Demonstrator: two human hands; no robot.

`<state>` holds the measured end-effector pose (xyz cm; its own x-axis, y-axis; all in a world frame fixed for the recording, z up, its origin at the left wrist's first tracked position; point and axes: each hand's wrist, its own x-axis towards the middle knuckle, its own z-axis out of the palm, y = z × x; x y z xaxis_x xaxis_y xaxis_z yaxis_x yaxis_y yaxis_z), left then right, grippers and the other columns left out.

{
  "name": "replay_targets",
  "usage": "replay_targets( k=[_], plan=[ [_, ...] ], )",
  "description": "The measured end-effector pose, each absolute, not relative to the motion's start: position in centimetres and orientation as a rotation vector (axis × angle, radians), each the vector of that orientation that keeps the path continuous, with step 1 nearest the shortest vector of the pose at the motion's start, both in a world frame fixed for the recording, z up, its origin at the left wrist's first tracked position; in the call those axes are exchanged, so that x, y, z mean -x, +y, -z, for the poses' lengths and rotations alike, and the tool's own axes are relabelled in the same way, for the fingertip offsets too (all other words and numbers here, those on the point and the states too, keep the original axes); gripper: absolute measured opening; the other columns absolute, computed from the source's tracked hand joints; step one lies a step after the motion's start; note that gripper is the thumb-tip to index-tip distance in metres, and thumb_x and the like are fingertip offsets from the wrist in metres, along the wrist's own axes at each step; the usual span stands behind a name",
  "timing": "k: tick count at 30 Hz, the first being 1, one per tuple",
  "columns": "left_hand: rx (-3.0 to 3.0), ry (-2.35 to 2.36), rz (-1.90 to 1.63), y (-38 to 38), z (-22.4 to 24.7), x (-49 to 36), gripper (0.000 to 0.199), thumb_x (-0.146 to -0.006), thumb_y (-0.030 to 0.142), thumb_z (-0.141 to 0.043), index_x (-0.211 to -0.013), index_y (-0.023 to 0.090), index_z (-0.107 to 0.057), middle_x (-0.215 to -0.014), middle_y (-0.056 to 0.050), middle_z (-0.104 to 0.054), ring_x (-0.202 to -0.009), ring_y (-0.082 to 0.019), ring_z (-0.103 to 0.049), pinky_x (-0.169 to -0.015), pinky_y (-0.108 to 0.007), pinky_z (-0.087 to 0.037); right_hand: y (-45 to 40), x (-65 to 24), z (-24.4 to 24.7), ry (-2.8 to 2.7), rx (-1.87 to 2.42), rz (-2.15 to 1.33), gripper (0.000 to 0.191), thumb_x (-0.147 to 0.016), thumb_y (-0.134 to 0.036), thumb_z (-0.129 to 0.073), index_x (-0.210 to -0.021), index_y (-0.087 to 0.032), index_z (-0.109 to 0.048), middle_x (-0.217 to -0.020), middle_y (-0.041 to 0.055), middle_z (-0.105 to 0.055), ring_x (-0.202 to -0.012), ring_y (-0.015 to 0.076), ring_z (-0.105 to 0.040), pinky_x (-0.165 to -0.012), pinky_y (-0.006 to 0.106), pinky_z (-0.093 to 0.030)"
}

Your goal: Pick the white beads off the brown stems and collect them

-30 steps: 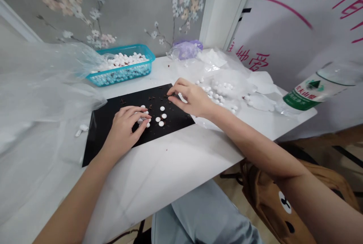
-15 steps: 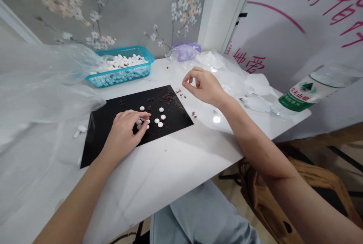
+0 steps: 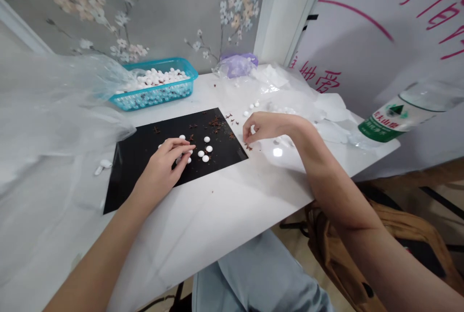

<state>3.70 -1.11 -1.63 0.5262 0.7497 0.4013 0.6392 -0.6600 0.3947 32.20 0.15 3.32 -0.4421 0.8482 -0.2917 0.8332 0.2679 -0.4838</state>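
Observation:
My left hand [image 3: 164,163] rests on the black mat [image 3: 128,172], fingers arched and thumb apart, over several small round white pieces that it partly hides. More white button-like pieces [image 3: 205,158] lie just right of its fingertips. Thin brown star- or cross-shaped bits [image 3: 216,123] are scattered near the mat's far right corner. Beyond the mat's right edge, my right hand [image 3: 263,127] is bent down at the wrist, thumb and forefinger pinched at the tabletop. Its fingertips meet a few brown bits [image 3: 249,147]; whether one is between them is too small to tell.
A blue plastic basket [image 3: 152,98] full of white pieces stands by the wall. Clear plastic sheeting [image 3: 61,123] covers the left side. A purple bag [image 3: 237,65] and plastic wrap lie at the back. A large water bottle [image 3: 395,114] stands on the right of the white table [image 3: 232,205].
My right hand has come down and toward me, from above the table to the brown bits beside the mat. My left hand has barely shifted over the white pieces.

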Motion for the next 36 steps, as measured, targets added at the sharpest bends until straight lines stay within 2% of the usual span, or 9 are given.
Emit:
replay_targets(
  k=[6,10,14,19,24,28,36],
  plan=[
    [-2.517,1.195,-0.878,-0.9,1.8,-3.7,0.025,-0.085,0.034,-0.047,-0.093,0.023,-0.068,-0.105,-0.006,-0.059,-0.097,-0.02,-0.058,-0.083,-0.032,-0.048,0.2,-32.1,-3.2,-2.497,1.676,-0.929,0.013,-0.067,-0.018,-0.056,-0.074,-0.019,-0.067,-0.075,0.0004,-0.067,-0.06,0.0118,-0.055,-0.055,0.023,-0.039],
    [-2.453,1.213,-0.952,-1.0,1.5,-3.9,0.022,-0.084,0.034,-0.05,-0.091,0.023,-0.068,-0.105,-0.006,-0.059,-0.097,-0.019,-0.058,-0.081,-0.032,-0.049,0.3,-32.1,-3.0,-2.463,1.658,-0.874,0.008,-0.071,-0.016,-0.054,-0.075,-0.017,-0.061,-0.077,0.0022,-0.064,-0.062,0.0117,-0.052,-0.057,0.024,-0.038],
    [-2.303,1.307,-1.137,-1.5,1.0,-4.3,0.018,-0.081,0.034,-0.055,-0.09,0.023,-0.068,-0.108,-0.004,-0.059,-0.098,-0.019,-0.057,-0.085,-0.032,-0.048,0.5,-30.9,-1.9,-2.212,1.439,-0.832,0.008,-0.082,-0.014,-0.041,-0.077,-0.019,-0.044,-0.073,0.0007,-0.053,-0.062,0.0098,-0.044,-0.058,0.023,-0.036],
    [-1.809,1.269,-1.183,-2.2,0.9,-5.0,0.019,-0.077,0.035,-0.061,-0.091,0.022,-0.066,-0.1,-0.003,-0.067,-0.087,-0.016,-0.062,-0.075,-0.029,-0.05,-0.6,-27.0,-0.1,-2.059,1.033,-0.914,0.009,-0.09,-0.018,-0.028,-0.083,-0.021,-0.032,-0.068,-0.0037,-0.041,-0.06,0.0093,-0.038,-0.058,0.022,-0.035],
    [-1.452,1.201,-1.152,-2.4,1.5,-5.6,0.028,-0.066,0.034,-0.073,-0.091,0.021,-0.068,-0.101,-0.004,-0.068,-0.093,-0.019,-0.061,-0.081,-0.03,-0.05,-2.0,-24.5,0.5,-2.158,0.855,-0.736,0.007,-0.091,-0.019,-0.028,-0.085,-0.021,-0.029,-0.071,-0.0031,-0.039,-0.059,0.0094,-0.037,-0.058,0.024,-0.033],
    [-1.307,1.172,-1.144,-2.4,1.7,-5.9,0.031,-0.062,0.036,-0.075,-0.088,0.02,-0.07,-0.097,-0.004,-0.069,-0.093,-0.019,-0.061,-0.086,-0.032,-0.049,-2.2,-24.4,0.7,-2.213,0.874,-0.691,0.006,-0.091,-0.018,-0.027,-0.086,-0.021,-0.028,-0.07,-0.0036,-0.039,-0.055,0.0093,-0.036,-0.056,0.023,-0.031],
    [-1.214,1.078,-1.11,-2.7,1.5,-6.2,0.021,-0.064,0.032,-0.075,-0.083,0.023,-0.072,-0.082,0.0,-0.071,-0.078,-0.012,-0.065,-0.074,-0.02,-0.052,-2.1,-24.3,0.9,-2.212,0.813,-0.691,0.007,-0.092,-0.018,-0.027,-0.086,-0.021,-0.029,-0.071,-0.0035,-0.04,-0.055,0.009,-0.037,-0.057,0.023,-0.033]
  ],
)
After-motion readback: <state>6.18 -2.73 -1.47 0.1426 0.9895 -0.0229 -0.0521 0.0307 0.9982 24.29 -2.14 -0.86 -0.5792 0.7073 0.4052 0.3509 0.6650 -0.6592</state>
